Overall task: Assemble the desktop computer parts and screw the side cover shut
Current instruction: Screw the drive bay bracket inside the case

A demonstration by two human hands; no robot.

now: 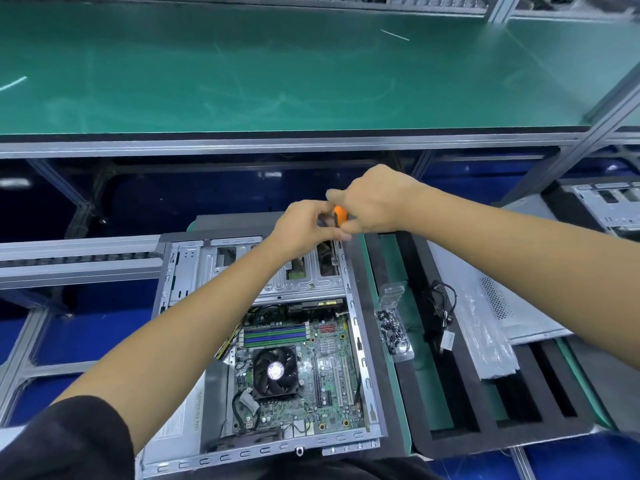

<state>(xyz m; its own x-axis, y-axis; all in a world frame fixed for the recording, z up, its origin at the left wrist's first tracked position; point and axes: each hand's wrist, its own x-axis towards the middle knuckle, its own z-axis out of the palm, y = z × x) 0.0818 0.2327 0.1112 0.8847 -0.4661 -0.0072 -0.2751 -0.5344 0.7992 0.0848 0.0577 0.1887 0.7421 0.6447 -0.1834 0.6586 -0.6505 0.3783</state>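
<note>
Two hands on one tool, working the far right corner of the open computer case (180,271), which lies on its side at near centre of the bench with its side cover off.

Step in hand, as I read it: driving a screw into the drive cage (277,282) at the far end of the case.
- Keep the shaft square to the screw head; a tilt here likely cams out and chews the head.
- Push down along the shaft, turn slowly until the thread bites, then snug. Don't over-torque thin sheet metal.
- Keep the tip off the board.

Look of things, big to small:
- Case: grey steel shell, slotted rim all round.
- Motherboard (332,344): green, fills the near half, blue and green RAM slots, white expansion slots at right.
- CPU fan (275,370): black, square, label at hub, sits near centre of the board.
- Screw box (393,329): clear plastic, lid open, dark screws inside, just right of the case on the green mat.

Right hand (372,202) curls round the orange screwdriver (340,216) handle from above. Left hand (304,225) pinches the tool just below the handle, steadying it. Tip and screw head are too small to make out.
</note>
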